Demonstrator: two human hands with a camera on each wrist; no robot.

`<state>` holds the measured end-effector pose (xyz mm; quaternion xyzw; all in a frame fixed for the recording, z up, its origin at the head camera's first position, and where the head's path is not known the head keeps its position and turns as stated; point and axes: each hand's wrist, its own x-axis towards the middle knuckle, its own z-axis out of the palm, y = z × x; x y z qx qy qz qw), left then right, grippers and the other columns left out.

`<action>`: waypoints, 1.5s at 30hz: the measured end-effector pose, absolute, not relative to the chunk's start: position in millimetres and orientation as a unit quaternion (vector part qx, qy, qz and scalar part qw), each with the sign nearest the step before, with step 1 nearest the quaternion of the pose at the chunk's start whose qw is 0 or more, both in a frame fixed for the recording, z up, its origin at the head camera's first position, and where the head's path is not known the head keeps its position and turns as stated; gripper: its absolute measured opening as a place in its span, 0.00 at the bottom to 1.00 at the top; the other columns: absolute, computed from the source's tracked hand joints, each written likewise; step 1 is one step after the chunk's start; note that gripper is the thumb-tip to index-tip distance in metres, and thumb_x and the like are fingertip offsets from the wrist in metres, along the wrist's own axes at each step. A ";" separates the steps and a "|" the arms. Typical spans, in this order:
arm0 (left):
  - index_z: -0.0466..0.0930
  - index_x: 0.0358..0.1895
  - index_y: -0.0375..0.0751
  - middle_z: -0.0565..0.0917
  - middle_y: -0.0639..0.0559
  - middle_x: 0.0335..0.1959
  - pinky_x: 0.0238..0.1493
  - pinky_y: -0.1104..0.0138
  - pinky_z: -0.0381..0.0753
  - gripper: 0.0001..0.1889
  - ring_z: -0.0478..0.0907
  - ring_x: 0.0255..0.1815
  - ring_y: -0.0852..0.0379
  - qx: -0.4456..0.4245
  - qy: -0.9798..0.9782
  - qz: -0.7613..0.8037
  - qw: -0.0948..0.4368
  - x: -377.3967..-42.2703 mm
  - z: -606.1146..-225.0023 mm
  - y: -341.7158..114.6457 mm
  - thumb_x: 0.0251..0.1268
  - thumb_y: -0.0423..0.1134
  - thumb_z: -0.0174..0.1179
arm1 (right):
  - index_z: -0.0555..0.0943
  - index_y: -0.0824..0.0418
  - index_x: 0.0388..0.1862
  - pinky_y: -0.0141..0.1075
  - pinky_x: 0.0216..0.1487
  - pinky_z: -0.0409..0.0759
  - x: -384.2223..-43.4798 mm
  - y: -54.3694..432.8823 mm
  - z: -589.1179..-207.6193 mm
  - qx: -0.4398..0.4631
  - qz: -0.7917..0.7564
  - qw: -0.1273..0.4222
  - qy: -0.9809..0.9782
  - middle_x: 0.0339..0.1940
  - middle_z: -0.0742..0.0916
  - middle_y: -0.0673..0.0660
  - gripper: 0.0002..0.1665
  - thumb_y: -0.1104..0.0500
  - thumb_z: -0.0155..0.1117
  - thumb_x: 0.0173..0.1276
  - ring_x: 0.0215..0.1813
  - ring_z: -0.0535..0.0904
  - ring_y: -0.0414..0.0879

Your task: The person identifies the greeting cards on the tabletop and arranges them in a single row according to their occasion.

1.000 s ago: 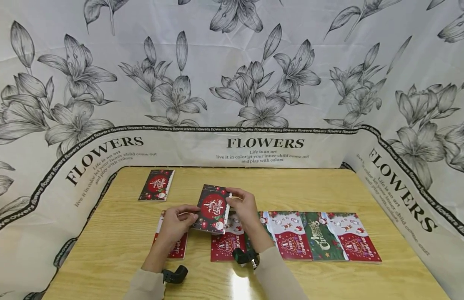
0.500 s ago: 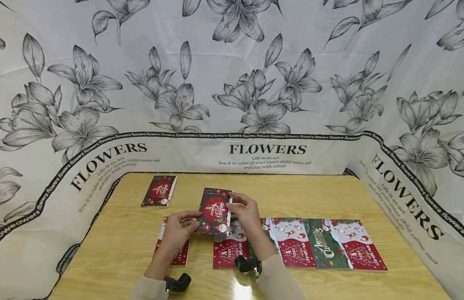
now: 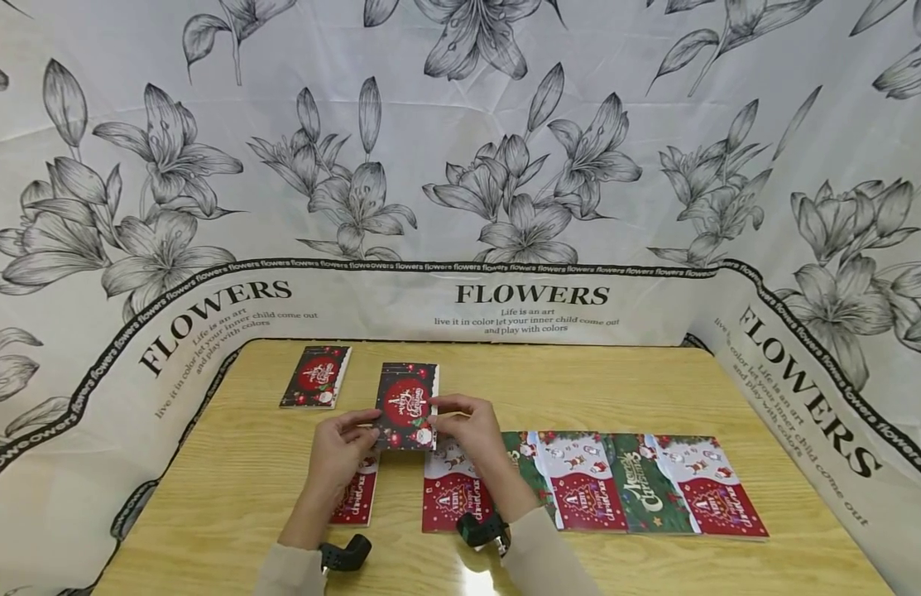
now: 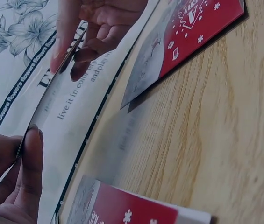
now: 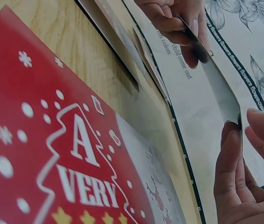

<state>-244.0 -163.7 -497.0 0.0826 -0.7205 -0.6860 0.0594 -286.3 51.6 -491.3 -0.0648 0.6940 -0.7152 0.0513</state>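
Both hands hold a black Christmas card point(image 3: 408, 385) with a red circle, raised above the table. My left hand point(image 3: 335, 459) pinches its left edge between thumb and fingers. At the opposite edge, my right hand point(image 3: 469, 432) grips it with thumb and fingertips. Both wrist views show the card point(image 4: 42, 103) nearly edge-on, slightly bent. Below my left hand lies a red and white card point(image 3: 359, 497), partly covered by that hand. Another red and white card point(image 3: 453, 497) lies under my right forearm, partly hidden.
A second black card point(image 3: 316, 377) lies at the back left of the wooden table point(image 3: 229, 480). To the right, green cards point(image 3: 649, 488) and red-white cards point(image 3: 590, 488) overlap in a row. A flower-printed cloth point(image 3: 534, 306) borders the table's back and sides.
Both hands have shifted left and slightly away from the body, carrying the black card with them. The cards on the table stay where they were.
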 end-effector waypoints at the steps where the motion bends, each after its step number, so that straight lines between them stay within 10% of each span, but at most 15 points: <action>1: 0.85 0.57 0.28 0.87 0.38 0.39 0.39 0.63 0.89 0.14 0.84 0.36 0.56 0.085 -0.720 -0.686 0.060 -244.2 -497.0 -164.8 0.71 0.20 0.61 | 0.87 0.72 0.55 0.38 0.42 0.87 -285.7 49.9 -491.7 -0.067 -0.714 0.055 0.695 0.49 0.86 0.67 0.18 0.71 0.73 0.67 0.36 0.86 0.41; 29: 0.86 0.56 0.27 0.89 0.36 0.34 0.25 0.70 0.76 0.13 0.83 0.31 0.54 0.111 -0.730 -0.665 0.114 -246.6 -498.5 -172.7 0.72 0.22 0.62 | 0.87 0.72 0.54 0.47 0.40 0.86 -275.9 34.6 -491.0 -0.078 -0.674 0.065 0.732 0.38 0.90 0.67 0.19 0.71 0.75 0.64 0.35 0.88 0.49; 45: 0.88 0.53 0.29 0.87 0.34 0.48 0.28 0.72 0.79 0.11 0.84 0.36 0.57 0.118 -0.764 -0.615 0.153 -254.7 -492.1 -187.0 0.71 0.24 0.65 | 0.89 0.66 0.54 0.44 0.40 0.85 -288.3 16.9 -483.5 -0.077 -0.657 0.056 0.748 0.39 0.91 0.61 0.17 0.68 0.75 0.65 0.38 0.89 0.55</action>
